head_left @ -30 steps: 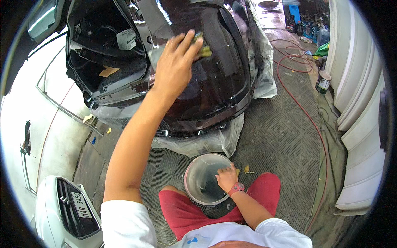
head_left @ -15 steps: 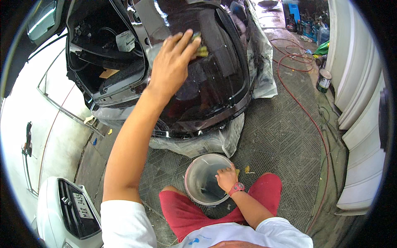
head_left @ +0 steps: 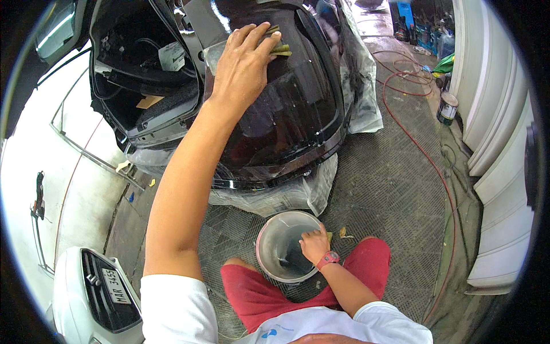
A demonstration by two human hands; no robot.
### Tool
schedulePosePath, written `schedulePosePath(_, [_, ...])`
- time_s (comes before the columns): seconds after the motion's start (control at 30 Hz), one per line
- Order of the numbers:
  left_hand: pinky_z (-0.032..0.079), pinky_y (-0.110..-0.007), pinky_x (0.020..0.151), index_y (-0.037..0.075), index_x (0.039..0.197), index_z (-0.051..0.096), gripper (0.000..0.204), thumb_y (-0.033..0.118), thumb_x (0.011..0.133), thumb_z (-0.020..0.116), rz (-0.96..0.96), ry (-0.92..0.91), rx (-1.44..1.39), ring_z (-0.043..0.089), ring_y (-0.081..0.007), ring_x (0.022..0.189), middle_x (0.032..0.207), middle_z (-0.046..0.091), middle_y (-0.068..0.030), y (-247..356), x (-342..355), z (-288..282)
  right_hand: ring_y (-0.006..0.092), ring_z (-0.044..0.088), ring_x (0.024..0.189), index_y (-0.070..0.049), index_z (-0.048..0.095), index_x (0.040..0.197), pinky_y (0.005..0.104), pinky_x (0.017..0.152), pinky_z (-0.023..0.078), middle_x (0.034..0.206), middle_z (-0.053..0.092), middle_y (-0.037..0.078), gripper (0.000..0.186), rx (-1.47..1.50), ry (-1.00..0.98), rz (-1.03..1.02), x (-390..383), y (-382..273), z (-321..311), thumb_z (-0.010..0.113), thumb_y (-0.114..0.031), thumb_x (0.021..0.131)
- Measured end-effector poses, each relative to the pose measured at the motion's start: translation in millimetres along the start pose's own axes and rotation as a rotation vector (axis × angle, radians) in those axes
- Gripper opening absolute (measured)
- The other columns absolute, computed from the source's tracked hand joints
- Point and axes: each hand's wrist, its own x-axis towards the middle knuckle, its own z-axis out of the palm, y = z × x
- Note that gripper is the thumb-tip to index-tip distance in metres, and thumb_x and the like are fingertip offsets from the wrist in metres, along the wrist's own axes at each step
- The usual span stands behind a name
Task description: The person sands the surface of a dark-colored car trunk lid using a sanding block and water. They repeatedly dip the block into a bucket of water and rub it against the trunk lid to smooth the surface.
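My left hand [head_left: 243, 66] presses flat on the dark, glossy car body panel [head_left: 281, 126], fingers stretched forward. Under its fingers is a folded piece of yellow-green sandpaper [head_left: 281, 50], its edges sticking out to the right. Between my knees stands a pale round bucket [head_left: 269, 229] with water low inside. My right hand [head_left: 314, 245], with a red watch at the wrist, is closed over the bucket's right rim. A small yellowish piece [head_left: 329, 235] shows beside those fingers; whether they hold it, I cannot tell.
Masking sheets [head_left: 312, 186] hang along the panel's lower edge. The open trunk [head_left: 154, 74] lies left of it. A red hose [head_left: 424, 150] runs along the right floor past a paint can [head_left: 447, 108]. A white car [head_left: 94, 292] stands at lower left.
My left hand has slid farther away up the panel with the sandpaper, its fingers now flatter. My right hand stays on the bucket rim.
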Motion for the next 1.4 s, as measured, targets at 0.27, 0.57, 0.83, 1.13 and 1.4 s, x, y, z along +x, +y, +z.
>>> schedulePosePath(0.27, [0.053, -0.050, 0.115, 0.015, 0.144, 0.073, 0.053, 0.006, 0.093, 0.078, 0.019, -0.064, -0.085, 0.062, -0.0405, 0.134, 0.153, 0.067, -0.0117, -5, -25, -18, 0.0337, 0.074, 0.109, -0.009, 0.078, 0.109, 0.0603, 0.128, 0.033, 0.101, 0.080, 0.013, 0.024, -0.015, -0.027, 0.017, 1, 0, -2, 0.072, -0.031, 0.100])
schedulePosePath(0.57, [0.053, -0.051, 0.111, 0.015, 0.148, 0.071, 0.055, 0.005, 0.094, 0.075, 0.059, -0.009, -0.002, 0.064, -0.0397, 0.129, 0.154, 0.067, -0.0117, -12, -13, -18, 0.0335, 0.074, 0.112, -0.009, 0.078, 0.109, 0.0603, 0.129, 0.031, 0.103, 0.080, 0.013, 0.025, 0.012, -0.027, -0.002, 0, -6, 4, 0.071, -0.032, 0.101])
schedulePosePath(0.83, [0.052, -0.050, 0.113, 0.014, 0.146, 0.072, 0.055, 0.003, 0.092, 0.077, 0.006, -0.078, -0.034, 0.063, -0.0384, 0.132, 0.154, 0.068, -0.0119, 5, -51, -29, 0.0324, 0.074, 0.110, -0.010, 0.079, 0.107, 0.0589, 0.129, 0.032, 0.101, 0.080, 0.012, 0.025, -0.007, -0.041, 0.038, 1, 3, -4, 0.072, -0.033, 0.100])
schedulePosePath(1.13, [0.051, -0.050, 0.114, 0.013, 0.148, 0.072, 0.055, 0.004, 0.094, 0.076, -0.005, -0.079, -0.057, 0.063, -0.0396, 0.133, 0.156, 0.066, -0.0131, 9, -53, -22, 0.0322, 0.074, 0.109, -0.009, 0.079, 0.108, 0.0592, 0.129, 0.031, 0.101, 0.080, 0.013, 0.026, -0.021, 0.002, 0.040, -1, 9, 2, 0.071, -0.034, 0.100])
schedulePosePath(1.4, [0.053, -0.050, 0.112, 0.015, 0.145, 0.073, 0.052, 0.003, 0.094, 0.076, 0.003, 0.003, -0.009, 0.064, -0.0393, 0.130, 0.153, 0.068, -0.0133, -5, -8, -9, 0.0331, 0.074, 0.110, -0.009, 0.080, 0.113, 0.0586, 0.129, 0.031, 0.103, 0.081, 0.013, 0.029, -0.012, -0.074, 0.012, 0, -4, -4, 0.070, -0.034, 0.102])
